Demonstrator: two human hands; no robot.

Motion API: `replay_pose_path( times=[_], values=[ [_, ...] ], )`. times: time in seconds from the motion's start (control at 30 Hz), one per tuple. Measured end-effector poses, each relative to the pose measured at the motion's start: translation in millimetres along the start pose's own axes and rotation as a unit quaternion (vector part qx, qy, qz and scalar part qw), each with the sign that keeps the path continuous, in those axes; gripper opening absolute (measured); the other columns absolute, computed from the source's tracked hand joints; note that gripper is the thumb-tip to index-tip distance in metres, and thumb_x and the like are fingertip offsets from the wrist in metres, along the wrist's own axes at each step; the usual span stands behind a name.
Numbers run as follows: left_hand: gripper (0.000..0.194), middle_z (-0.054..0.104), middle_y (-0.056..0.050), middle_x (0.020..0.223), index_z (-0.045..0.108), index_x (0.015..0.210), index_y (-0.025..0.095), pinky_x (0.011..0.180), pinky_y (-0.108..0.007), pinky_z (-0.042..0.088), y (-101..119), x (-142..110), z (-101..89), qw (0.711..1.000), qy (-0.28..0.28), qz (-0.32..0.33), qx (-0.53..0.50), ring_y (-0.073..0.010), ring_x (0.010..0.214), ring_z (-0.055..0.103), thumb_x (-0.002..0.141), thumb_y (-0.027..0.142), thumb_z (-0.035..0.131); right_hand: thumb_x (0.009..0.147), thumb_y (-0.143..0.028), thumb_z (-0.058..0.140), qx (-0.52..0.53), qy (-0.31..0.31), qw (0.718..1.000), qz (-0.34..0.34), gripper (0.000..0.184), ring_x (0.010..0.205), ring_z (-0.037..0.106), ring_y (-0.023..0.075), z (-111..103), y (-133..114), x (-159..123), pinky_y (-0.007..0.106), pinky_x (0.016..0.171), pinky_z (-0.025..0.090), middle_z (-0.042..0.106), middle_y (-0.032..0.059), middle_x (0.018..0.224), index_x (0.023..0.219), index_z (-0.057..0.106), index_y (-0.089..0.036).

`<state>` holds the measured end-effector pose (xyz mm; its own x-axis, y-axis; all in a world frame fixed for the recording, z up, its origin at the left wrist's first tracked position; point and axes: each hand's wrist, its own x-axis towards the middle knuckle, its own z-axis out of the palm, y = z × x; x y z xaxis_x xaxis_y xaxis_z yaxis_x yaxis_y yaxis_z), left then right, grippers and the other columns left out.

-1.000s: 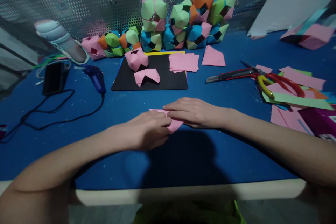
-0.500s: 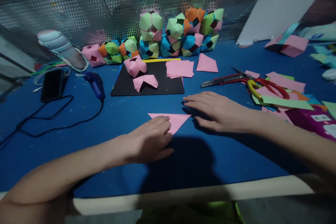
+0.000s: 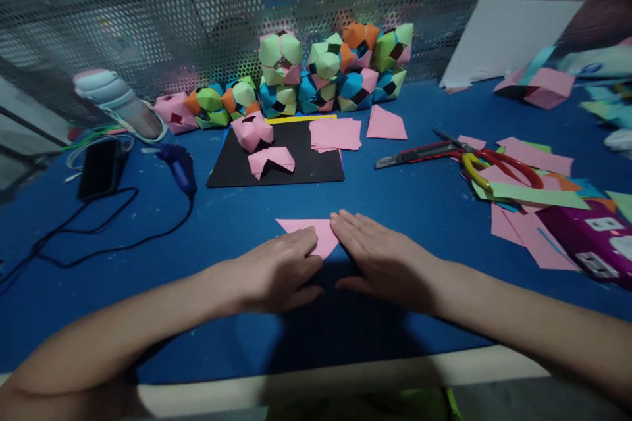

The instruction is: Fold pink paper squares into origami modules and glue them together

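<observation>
A pink sheet of paper (image 3: 323, 237), folded into a triangle, lies on the blue tabletop in front of me, its long edge at the far side. My left hand (image 3: 281, 270) presses on its left and middle part with curled fingers, thumb apart from them. Flat over the right corner rests my right hand (image 3: 380, 253), its fingers stretched out and that corner hidden beneath them. Beyond the hands, a folded pink paper piece (image 3: 271, 159) and a pink paper ball (image 3: 253, 129) sit on a black board (image 3: 316, 168).
A stack of pink paper (image 3: 336, 134) overlaps the board. To the right are a cutter knife (image 3: 415, 154), scissors (image 3: 508, 168), paper scraps (image 3: 536, 240) and a purple pack (image 3: 592, 237). Leftward lie a blue glue gun (image 3: 178, 168), a phone (image 3: 100, 169) and a bottle (image 3: 118, 105). Colourful paper balls (image 3: 280, 58) line the back.
My right hand has moved left and nearer to me, from beside the triangle onto its right corner. My left hand stays on the paper. The view has tilted slightly.
</observation>
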<state>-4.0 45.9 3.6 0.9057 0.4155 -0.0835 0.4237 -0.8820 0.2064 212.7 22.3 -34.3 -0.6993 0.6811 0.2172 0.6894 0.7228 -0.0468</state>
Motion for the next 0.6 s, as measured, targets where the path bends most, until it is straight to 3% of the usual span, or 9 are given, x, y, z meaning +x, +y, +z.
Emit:
replay_pose_path(
  times=[0.13, 0.23, 0.4, 0.5, 0.6],
  values=[
    [0.028, 0.053, -0.013, 0.092, 0.06, 0.082, 0.012, 0.068, -0.032, 0.049, 1.7, 1.4, -3.4, 1.0, -0.007, -0.002, -0.008, -0.0217, 0.084, 0.055, 0.082, 0.038, 0.052, 0.074, -0.058, 0.059, -0.073, 0.019, 0.997, 0.037, 0.081, 0.108, 0.056, 0.0403, -9.3, -5.0, -4.3, 0.049, 0.092, 0.048, 0.055, 0.034, 0.117, 0.115, 0.054, 0.011],
    [0.028, 0.054, -0.013, 0.095, 0.059, 0.08, 0.013, 0.064, -0.033, 0.05, 2.7, 4.0, -5.1, 1.0, 0.0, -0.017, 0.001, -0.0217, 0.083, 0.056, 0.083, 0.04, 0.05, 0.075, -0.057, 0.058, -0.088, 0.051, 0.993, 0.06, 0.078, 0.105, 0.058, 0.0414, -10.6, -7.9, -1.3, 0.051, 0.092, 0.047, 0.058, 0.0351, 0.111, 0.111, 0.057, 0.012],
    [0.025, 0.051, -0.02, 0.121, 0.057, 0.093, 0.013, 0.079, -0.043, 0.053, 1.7, 6.9, 4.5, 0.997, 0.062, -0.049, 0.024, -0.0316, 0.114, 0.05, 0.084, 0.034, 0.048, 0.083, -0.034, 0.054, -0.054, 0.08, 0.995, -0.004, 0.054, 0.122, 0.046, 0.0352, -0.5, -9.2, 7.3, 0.049, 0.099, 0.043, 0.049, 0.0247, 0.129, 0.121, 0.053, 0.004],
    [0.036, 0.048, -0.023, 0.129, 0.052, 0.105, 0.01, 0.088, -0.049, 0.05, 2.1, 7.8, 12.4, 0.997, 0.051, -0.053, 0.032, -0.036, 0.123, 0.043, 0.081, 0.036, 0.052, 0.082, -0.034, 0.053, -0.033, 0.052, 0.998, -0.022, 0.057, 0.121, 0.047, 0.0332, 7.5, -9.5, 8.1, 0.044, 0.097, 0.046, 0.05, 0.0234, 0.13, 0.124, 0.05, 0.005],
    [0.038, 0.049, -0.025, 0.128, 0.051, 0.106, 0.008, 0.092, -0.047, 0.048, 4.9, 8.5, 15.5, 0.996, 0.05, -0.07, 0.038, -0.0357, 0.123, 0.044, 0.081, 0.036, 0.053, 0.081, -0.036, 0.055, -0.051, 0.054, 0.997, -0.021, 0.06, 0.119, 0.049, 0.0342, 10.4, -9.8, 7.0, 0.044, 0.096, 0.047, 0.051, 0.0237, 0.128, 0.123, 0.05, 0.005]
  ],
)
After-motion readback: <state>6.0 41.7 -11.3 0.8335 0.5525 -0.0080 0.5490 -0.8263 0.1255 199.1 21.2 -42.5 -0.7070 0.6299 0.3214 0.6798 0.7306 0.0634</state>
